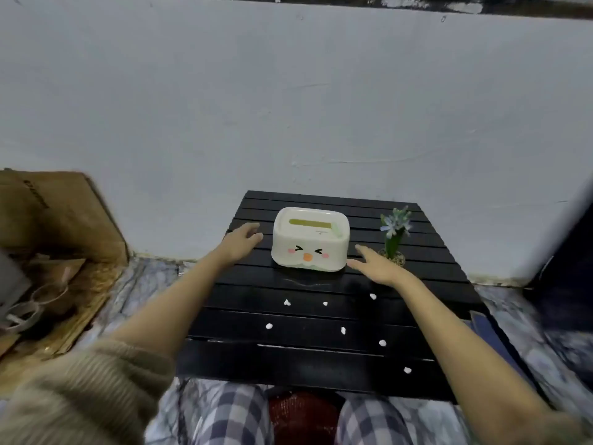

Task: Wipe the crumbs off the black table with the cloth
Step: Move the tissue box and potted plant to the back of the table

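A black slatted table [244, 354] stands in front of me against a white wall. Several small white crumbs lie on its near half, such as one crumb [287, 302] and another crumb [407, 370]. A cream tissue box [310, 239] with a cartoon face sits in the middle of the far half. My left hand [245, 239] hovers open just left of the box. My right hand [373, 264] hovers open just right of it, fingers spread. Neither hand touches the box. No cloth is in view.
A small potted plant [395, 234] with pale blue flowers stands at the table's far right, close behind my right hand. A brown cardboard box [61, 220] with clutter sits on the floor to the left. My knees in checked trousers [234, 415] are under the near edge.
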Demonstrator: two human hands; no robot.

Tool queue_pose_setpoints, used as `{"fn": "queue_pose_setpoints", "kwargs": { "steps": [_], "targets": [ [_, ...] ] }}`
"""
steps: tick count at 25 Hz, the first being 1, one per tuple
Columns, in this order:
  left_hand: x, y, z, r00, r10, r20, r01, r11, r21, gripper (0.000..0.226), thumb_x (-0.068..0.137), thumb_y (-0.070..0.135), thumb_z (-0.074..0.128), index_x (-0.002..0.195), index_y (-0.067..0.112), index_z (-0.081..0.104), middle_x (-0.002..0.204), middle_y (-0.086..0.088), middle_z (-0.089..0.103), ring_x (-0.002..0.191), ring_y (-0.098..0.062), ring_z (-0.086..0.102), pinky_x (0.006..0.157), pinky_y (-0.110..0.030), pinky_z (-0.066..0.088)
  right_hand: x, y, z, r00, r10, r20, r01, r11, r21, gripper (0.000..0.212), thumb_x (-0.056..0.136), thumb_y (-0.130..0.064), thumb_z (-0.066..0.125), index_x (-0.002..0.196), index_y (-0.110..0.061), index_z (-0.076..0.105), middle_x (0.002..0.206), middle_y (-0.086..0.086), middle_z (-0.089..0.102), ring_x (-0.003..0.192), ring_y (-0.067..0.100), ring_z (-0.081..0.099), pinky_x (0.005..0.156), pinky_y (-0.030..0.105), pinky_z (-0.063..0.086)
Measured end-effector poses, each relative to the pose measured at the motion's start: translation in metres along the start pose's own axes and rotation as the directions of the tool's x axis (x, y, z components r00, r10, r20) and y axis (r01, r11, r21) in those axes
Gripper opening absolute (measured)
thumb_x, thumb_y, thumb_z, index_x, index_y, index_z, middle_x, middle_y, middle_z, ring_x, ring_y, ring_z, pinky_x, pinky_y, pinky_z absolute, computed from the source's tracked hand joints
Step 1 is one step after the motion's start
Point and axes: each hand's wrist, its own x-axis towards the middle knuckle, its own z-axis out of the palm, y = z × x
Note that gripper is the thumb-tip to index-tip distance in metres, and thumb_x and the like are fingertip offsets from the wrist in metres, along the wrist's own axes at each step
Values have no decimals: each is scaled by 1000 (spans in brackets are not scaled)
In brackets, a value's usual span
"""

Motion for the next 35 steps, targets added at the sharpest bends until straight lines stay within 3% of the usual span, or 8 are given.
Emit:
{"fn": "queue_pose_setpoints", "kwargs": {
  "steps": [5, 8, 12, 14, 17, 28, 32, 35],
  "targets": [
    [16, -4, 26, 996, -77, 52, 82, 990, -111, 56, 93, 27, 42, 143, 9, 23, 151, -10, 30, 139, -24, 30, 112, -35, 25, 17, 0, 13, 1000, 6, -14, -3, 975, 221, 79, 90, -38, 48, 146, -14, -2, 158, 5, 5, 144, 22, 13, 118, 42, 18],
    [30, -9, 40, 987, -127, 103, 148, 960, -238, 61, 93, 32, 41, 144, 9, 17, 145, -1, 33, 138, -23, 30, 113, -36, 24, 25, -7, 19, 999, 0, -55, 31, 819, 573, 86, 87, -35, 56, 145, -23, -6, 157, -2, 9, 141, 21, 18, 113, 45, 20],
    [54, -17, 56, 989, -102, 108, 134, 923, -360, 50, 86, 38, 36, 129, 16, 44, 134, -6, 53, 117, -21, 53, 98, -33, 42, 33, -13, 24, 994, -50, -101, 110, 624, 774, 55, 89, -20, 53, 136, -30, 25, 131, -7, 43, 106, 4, 49, 86, 25, 44],
    [62, -14, 58, 995, -67, 77, 92, 917, -389, 49, 83, 40, 35, 125, 19, 48, 126, -4, 59, 111, -18, 56, 96, -34, 45, 42, -19, 19, 989, -63, -131, 142, 611, 779, 42, 89, -18, 52, 121, -36, 33, 128, -4, 48, 103, 5, 53, 82, 24, 47],
    [87, -1, 49, 1000, -13, 15, 18, 917, -398, 44, 87, 33, 36, 128, 17, 46, 126, -2, 58, 113, -18, 54, 95, -32, 43, 70, -28, 5, 976, -91, -196, 212, 591, 778, 34, 87, -18, 55, 108, -41, 41, 129, -1, 50, 118, 17, 50, 105, 38, 40],
    [213, -12, 23, 977, -24, -210, -81, 876, -475, 39, 94, 26, 38, 129, 11, 47, 119, 0, 50, 110, -17, 47, 93, -29, 36, 221, -57, -13, 973, -87, -215, 226, 563, 795, 53, 88, -23, 50, 137, -23, 29, 129, 0, 46, 101, 10, 48, 89, 29, 37],
    [224, -38, 26, 974, -36, -225, -64, 903, -424, 41, 92, 35, 39, 129, 19, 47, 126, 4, 51, 115, -16, 47, 102, -33, 37, 236, -49, -3, 973, -111, -202, 229, 570, 789, 58, 89, -25, 49, 141, -24, 23, 143, -1, 34, 115, 10, 40, 101, 27, 32],
    [223, -52, 20, 965, -124, -230, 41, 941, -337, 70, 77, 58, 45, 133, 17, 41, 143, -5, 44, 131, -23, 41, 112, -45, 31, 222, -47, -4, 970, -89, -225, 227, 661, 716, 62, 90, -26, 48, 144, -23, 17, 151, 1, 22, 131, 14, 30, 109, 32, 23]
  ]
}}
